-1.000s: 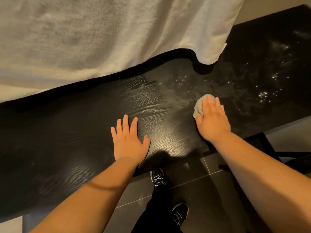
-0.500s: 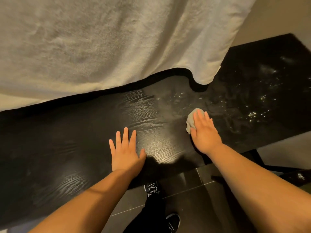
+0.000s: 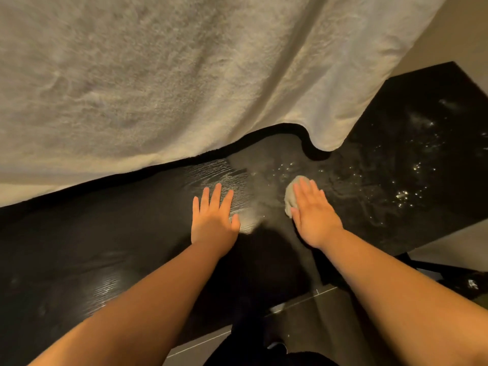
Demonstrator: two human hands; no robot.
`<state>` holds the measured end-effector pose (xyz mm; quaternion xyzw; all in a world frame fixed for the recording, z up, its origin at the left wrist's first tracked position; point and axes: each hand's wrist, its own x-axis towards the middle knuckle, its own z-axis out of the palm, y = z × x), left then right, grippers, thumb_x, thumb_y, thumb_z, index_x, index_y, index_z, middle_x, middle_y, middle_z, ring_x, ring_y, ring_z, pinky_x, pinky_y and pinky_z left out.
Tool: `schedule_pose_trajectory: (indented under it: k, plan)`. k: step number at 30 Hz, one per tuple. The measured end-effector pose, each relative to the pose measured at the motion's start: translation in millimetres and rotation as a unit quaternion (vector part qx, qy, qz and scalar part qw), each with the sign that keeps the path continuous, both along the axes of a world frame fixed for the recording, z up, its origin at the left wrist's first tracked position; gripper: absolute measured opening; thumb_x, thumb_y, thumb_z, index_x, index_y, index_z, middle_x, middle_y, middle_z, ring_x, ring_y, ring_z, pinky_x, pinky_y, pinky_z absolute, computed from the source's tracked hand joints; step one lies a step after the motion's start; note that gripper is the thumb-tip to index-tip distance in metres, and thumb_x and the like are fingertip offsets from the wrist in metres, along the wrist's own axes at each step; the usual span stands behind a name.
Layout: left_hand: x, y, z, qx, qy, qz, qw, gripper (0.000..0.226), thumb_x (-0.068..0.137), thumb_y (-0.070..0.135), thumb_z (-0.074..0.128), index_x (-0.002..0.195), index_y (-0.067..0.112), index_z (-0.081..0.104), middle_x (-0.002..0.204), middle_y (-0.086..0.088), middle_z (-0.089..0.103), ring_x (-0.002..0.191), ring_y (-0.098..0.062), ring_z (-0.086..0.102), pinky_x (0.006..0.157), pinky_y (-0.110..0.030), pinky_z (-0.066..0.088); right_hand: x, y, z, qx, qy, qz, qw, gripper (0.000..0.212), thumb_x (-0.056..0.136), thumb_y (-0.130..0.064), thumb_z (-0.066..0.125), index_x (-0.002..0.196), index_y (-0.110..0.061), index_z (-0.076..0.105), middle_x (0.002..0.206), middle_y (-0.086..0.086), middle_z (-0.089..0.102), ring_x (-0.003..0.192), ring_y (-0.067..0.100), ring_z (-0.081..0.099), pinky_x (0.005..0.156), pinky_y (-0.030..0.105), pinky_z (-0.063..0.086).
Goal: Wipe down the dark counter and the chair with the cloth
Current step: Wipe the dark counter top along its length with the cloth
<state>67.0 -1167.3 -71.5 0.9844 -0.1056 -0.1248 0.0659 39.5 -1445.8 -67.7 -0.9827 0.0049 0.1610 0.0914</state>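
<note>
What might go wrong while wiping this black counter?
The cloth lies under the flat right hand, ungripped, so it may slip out mid-stroke. The white towel hangs close over the far edge of the counter; a long stroke might drag it. The glistening droplets to the right may only smear.

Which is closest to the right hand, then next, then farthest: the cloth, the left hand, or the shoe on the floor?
1. cloth: touching, pressed under the right hand's fingers.
2. left hand: flat on the counter, off to the left.
3. shoe: down on the floor, below the counter's near edge.
</note>
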Motion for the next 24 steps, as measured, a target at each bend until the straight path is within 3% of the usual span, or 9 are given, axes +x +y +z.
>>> schedule_pose_trajectory:
  k: [4, 6, 9, 12, 15, 20, 22, 24]
  plan:
    - [0, 3, -5, -0.006, -0.017, -0.015, 1.000, 0.073, 0.101, 0.054, 0.037, 0.168, 0.031, 0.019, 0.176, -0.006, 0.009, 0.162, -0.034, 0.002, 0.131, -0.055, 0.003, 21, -16, 0, -0.027, -0.019, -0.142, 0.989, 0.066, 0.105, -0.034, 0.032, 0.161, -0.008, 0.009, 0.169, 0.016, 0.003, 0.155, 0.040, -0.001, 0.127, 0.052, 0.008]
    - [2, 3, -7, -0.017, -0.015, -0.009, 1.000, 0.074, 0.100, 0.054, 0.038, 0.167, 0.031, 0.018, 0.177, -0.006, 0.007, 0.162, -0.033, -0.002, 0.131, -0.054, -0.001, 25, 20, -3, -0.023, -0.029, -0.114, 0.993, 0.068, 0.105, -0.035, 0.034, 0.161, -0.010, 0.007, 0.169, 0.016, 0.001, 0.156, 0.040, -0.002, 0.127, 0.052, 0.008]
    - [-1, 4, -6, -0.019, 0.005, -0.015, 1.000, 0.074, 0.102, 0.055, 0.036, 0.168, 0.032, 0.009, 0.177, -0.005, -0.002, 0.162, -0.031, -0.010, 0.130, -0.053, -0.008, 14, 84, -6, 0.019, -0.037, 0.032, 0.999, 0.073, 0.100, -0.034, 0.046, 0.161, -0.014, 0.013, 0.170, 0.010, 0.004, 0.157, 0.034, -0.002, 0.128, 0.050, 0.010]
    - [-1, 4, -2, -0.023, 0.019, -0.013, 0.999, 0.073, 0.104, 0.054, 0.033, 0.168, 0.032, 0.005, 0.177, -0.003, -0.008, 0.161, -0.028, -0.016, 0.129, -0.052, -0.012, 13, 87, -5, 0.059, -0.024, 0.108, 0.992, 0.073, 0.101, -0.035, 0.047, 0.163, -0.016, 0.014, 0.172, 0.003, 0.004, 0.159, 0.026, -0.003, 0.128, 0.047, 0.010]
    - [0, 5, -4, -0.027, 0.017, -0.013, 0.999, 0.072, 0.104, 0.053, 0.031, 0.168, 0.033, 0.006, 0.177, -0.003, -0.005, 0.162, -0.029, -0.013, 0.130, -0.053, -0.010, 23, 44, -9, 0.003, -0.051, 0.060, 0.997, 0.068, 0.102, -0.037, 0.032, 0.163, -0.009, 0.016, 0.170, 0.011, 0.013, 0.157, 0.035, 0.008, 0.127, 0.051, 0.015]
    - [0, 4, -3, -0.026, 0.018, -0.014, 0.999, 0.072, 0.103, 0.057, 0.029, 0.167, 0.034, 0.006, 0.177, -0.003, -0.008, 0.162, -0.029, -0.016, 0.129, -0.053, -0.011, 38, 22, -3, -0.021, -0.052, -0.095, 0.994, 0.071, 0.101, -0.039, 0.040, 0.159, -0.007, 0.015, 0.167, 0.015, 0.012, 0.155, 0.039, 0.008, 0.127, 0.052, 0.014]
    - [2, 3, -4, -0.023, 0.021, -0.013, 0.999, 0.073, 0.103, 0.059, 0.028, 0.167, 0.034, 0.003, 0.176, -0.004, -0.011, 0.161, -0.029, -0.018, 0.129, -0.053, -0.011, 37, 48, -1, -0.008, -0.070, -0.087, 0.994, 0.072, 0.099, -0.045, 0.043, 0.157, -0.007, 0.021, 0.164, 0.015, 0.016, 0.153, 0.038, 0.014, 0.126, 0.052, 0.019]
    - [1, 3, -6, -0.016, 0.019, -0.012, 1.000, 0.075, 0.104, 0.059, 0.029, 0.167, 0.032, 0.000, 0.176, -0.005, -0.015, 0.161, -0.028, -0.020, 0.129, -0.053, -0.010, 23, 79, -3, 0.009, -0.074, -0.008, 0.997, 0.076, 0.098, -0.050, 0.048, 0.157, -0.009, 0.025, 0.166, 0.013, 0.019, 0.155, 0.037, 0.015, 0.126, 0.051, 0.019]
